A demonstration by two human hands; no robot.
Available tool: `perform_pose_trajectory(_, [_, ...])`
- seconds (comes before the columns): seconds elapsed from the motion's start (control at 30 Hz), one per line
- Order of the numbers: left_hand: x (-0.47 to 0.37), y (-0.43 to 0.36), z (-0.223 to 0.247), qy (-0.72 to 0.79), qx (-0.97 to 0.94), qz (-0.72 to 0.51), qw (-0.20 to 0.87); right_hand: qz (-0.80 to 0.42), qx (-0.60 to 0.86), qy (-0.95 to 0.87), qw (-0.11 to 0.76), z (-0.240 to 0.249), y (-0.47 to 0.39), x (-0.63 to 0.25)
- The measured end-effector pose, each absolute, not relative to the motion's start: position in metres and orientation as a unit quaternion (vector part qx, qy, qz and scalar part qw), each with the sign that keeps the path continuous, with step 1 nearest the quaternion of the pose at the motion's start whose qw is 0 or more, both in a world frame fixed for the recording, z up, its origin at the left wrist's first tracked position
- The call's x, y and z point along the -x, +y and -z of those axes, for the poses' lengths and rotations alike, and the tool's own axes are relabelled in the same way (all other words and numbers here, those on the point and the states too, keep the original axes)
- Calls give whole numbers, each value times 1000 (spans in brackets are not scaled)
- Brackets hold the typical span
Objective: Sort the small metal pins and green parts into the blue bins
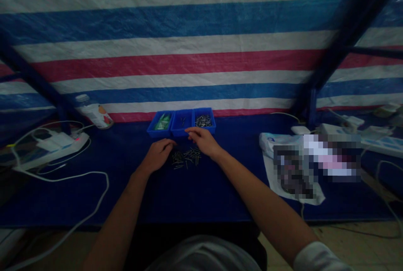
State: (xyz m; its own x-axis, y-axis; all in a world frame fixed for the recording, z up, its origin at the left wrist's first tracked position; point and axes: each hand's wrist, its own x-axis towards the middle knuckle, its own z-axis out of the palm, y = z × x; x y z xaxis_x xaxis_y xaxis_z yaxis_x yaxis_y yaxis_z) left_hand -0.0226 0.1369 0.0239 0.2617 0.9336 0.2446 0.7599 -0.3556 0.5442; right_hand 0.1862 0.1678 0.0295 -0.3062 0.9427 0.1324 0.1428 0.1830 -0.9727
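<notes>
Taking the loose pile on the desk as the clock's centre, with 12 o'clock pointing away from the person, the left hand [160, 153] is resting at 9 o'clock, fingers curling inward just beside the pile. The right hand [201, 138] is reaching across at 1 o'clock, its thumb and forefinger drawing close together near the front of the middle bin. Whether either one is gripping a piece I cannot tell; the fingertips are showing too small and dark.

Between and below the hands, the pile of slim, silvery, screw-like metal pieces [185, 159] is lying scattered on the dark blue desk [195, 199]. Each piece is probably going to feel very light, stiff and hard to break, but smooth enough to be rolling or slipping from a loose pinch. Thumb and forefinger around the middle of the shank should be holding best.

Farther out, three open blue plastic bins are standing in a row: at 11 o'clock the left bin [159, 134], carrying green and whitish contents; at 12 the middle bin [176, 128], holding a few slim pieces; at 1 the right bin [213, 127], holding many small shiny metal pieces.

Beyond them, a clear plastic bottle with a white cap [97, 113] is leaning at 10 o'clock, a white power strip [53, 151] is lying at 9, and a white, crumpled sheet-like wrapper [269, 166] is spreading at 3.
</notes>
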Motion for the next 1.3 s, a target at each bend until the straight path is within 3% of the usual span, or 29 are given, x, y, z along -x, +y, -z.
perform_pose_trajectory(0.27, [23, 137, -25, 557, -769, -275, 150, -631, 373, -518, 441, -42, 162, -195])
perform_pose_trajectory(0.53, [24, 138, -25, 559, -770, -275, 138, -538, 497, -571, 370, -34, 165, -192])
perform_pose_trajectory(0.7, [23, 137, -25, 558, -771, -273, 142, -591, 440, -519, 434, -38, 164, -189])
perform_pose_trajectory(0.8, [23, 137, -24, 557, -770, -277, 141, -480, 455, -634, 402, -38, 163, -193])
perform_pose_trajectory(1.0, [25, 135, -24, 559, -776, -249, 151, -246, 403, -856, 212, -24, 158, -198])
perform_pose_trajectory(1.17, [24, 131, -26, 519, -802, -226, 192, -202, 407, -870, 192, -19, 156, -195])
perform_pose_trajectory(1.3, [21, 131, -27, 509, -810, -223, 186, -195, 406, -863, 228, -24, 155, -193])
